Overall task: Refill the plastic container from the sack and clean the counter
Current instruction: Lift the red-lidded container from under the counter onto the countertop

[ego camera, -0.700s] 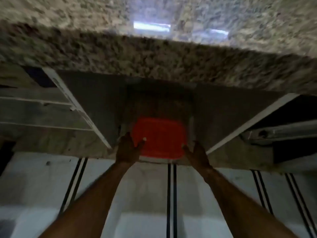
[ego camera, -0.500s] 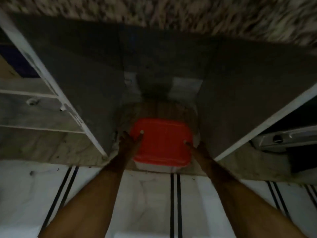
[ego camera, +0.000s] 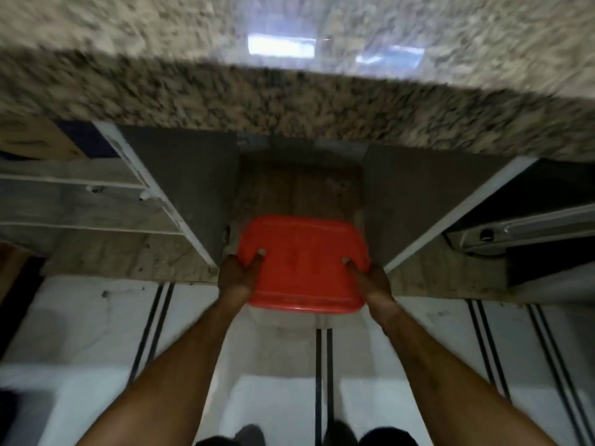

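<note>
Above the white tiled floor (ego camera: 80,333), both arms reach forward and down to the red-lidded plastic container (ego camera: 306,272). It sits at the front lip of an open cabinet, partly out over the floor. The left hand (ego camera: 236,278) and right hand (ego camera: 375,281) grip its 2 opposite sides, fingers (ego camera: 256,260) curled round the edges with a thumb on the lid at each side. Whether it is lifted or rests on the cabinet floor (ego camera: 299,188) cannot be told. The step in hand looks like drawing it out for refilling. That would go best with the container kept level and the hold taken on the body, not the lid alone. It should come straight back between the 2 open doors (ego camera: 180,181), clear of the overhanging speckled granite worktop (ego camera: 289,94) before rising. No sack is in view.
</note>
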Demonstrator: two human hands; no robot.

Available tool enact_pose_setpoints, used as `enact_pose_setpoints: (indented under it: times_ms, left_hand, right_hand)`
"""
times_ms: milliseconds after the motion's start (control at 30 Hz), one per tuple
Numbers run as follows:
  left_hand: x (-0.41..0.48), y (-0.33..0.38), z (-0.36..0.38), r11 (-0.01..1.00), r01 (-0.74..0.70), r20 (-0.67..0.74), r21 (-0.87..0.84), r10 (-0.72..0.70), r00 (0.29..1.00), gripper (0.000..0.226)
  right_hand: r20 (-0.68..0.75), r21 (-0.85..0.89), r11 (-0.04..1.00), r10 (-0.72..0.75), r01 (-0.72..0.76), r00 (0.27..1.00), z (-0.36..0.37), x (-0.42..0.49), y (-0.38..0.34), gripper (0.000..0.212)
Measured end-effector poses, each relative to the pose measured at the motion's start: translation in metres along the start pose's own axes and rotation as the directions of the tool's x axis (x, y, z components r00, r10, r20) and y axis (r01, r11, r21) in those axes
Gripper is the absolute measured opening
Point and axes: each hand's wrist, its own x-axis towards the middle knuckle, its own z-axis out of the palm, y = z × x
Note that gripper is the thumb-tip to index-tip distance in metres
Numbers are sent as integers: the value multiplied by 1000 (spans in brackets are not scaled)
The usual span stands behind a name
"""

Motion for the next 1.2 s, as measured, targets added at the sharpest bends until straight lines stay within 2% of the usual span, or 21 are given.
enact_pose_setpoints:
  times_ms: [33, 67, 133, 233, 400, 500, 567, 667, 733, 833, 900, 967, 1067, 1200]
  left_hand:
    - [-26, 14, -13, 1000, -15, -32, 21, 15, 999, 52]
    - [-55, 30, -29, 998, -30, -62, 50, 33, 998, 63]
    - [-110, 54, -58, 994, -72, -84, 86, 79, 993, 75]
    - [-200, 110, -105, 993, -87, -81, 78, 93, 992, 59]
    - [-315, 199, -175, 997, -44, -79, 67, 49, 996, 62]
    - [-358, 247, -210, 994, -110, -92, 13, 111, 990, 57]
    - [-375, 278, -230, 983, -171, -99, -65, 165, 981, 63]
    - [-386, 325, -249, 955, -247, -101, -161, 233, 967, 74]
    - [-385, 354, -256, 930, -306, -94, -202, 292, 952, 73]
    - [-375, 393, -258, 900, -381, -87, -213, 371, 924, 74]
    - [-363, 418, -253, 889, -411, -75, -203, 404, 912, 73]
    - [-348, 444, -242, 878, -436, -79, -196, 429, 900, 71]
    - [-321, 483, -214, 866, -451, -69, -217, 448, 892, 68]
    - [-276, 531, -169, 868, -462, -87, -184, 454, 887, 65]
  right_hand:
    - [-18, -6, 1000, -20, 20, 1000, -9, -25, -10, 69]
    - [-37, -11, 999, -36, 35, 999, -18, -57, -25, 66]
    - [-71, -30, 997, -75, 73, 995, -36, -118, -50, 68]
    - [-64, -68, 991, -120, 116, 991, -70, -216, -100, 63]
    - [-100, -88, 991, -110, 101, 989, -120, -352, -190, 72]
    - [-132, -100, 987, -141, 128, 981, -146, -402, -235, 78]
    - [-147, -94, 979, -194, 181, 970, -158, -428, -269, 74]
    - [-184, -77, 957, -290, 280, 939, -171, -448, -314, 56]
    - [-192, -52, 941, -338, 334, 921, -178, -452, -338, 58]
    - [-228, -51, 908, -416, 416, 880, -186, -447, -373, 71]
    - [-243, -49, 892, -447, 449, 861, -194, -438, -395, 67]
    - [-264, -36, 876, -472, 481, 841, -202, -423, -418, 60]
    - [-292, -43, 865, -490, 501, 821, -217, -389, -453, 63]
    - [-272, -10, 875, -469, 484, 840, -237, -325, -492, 59]
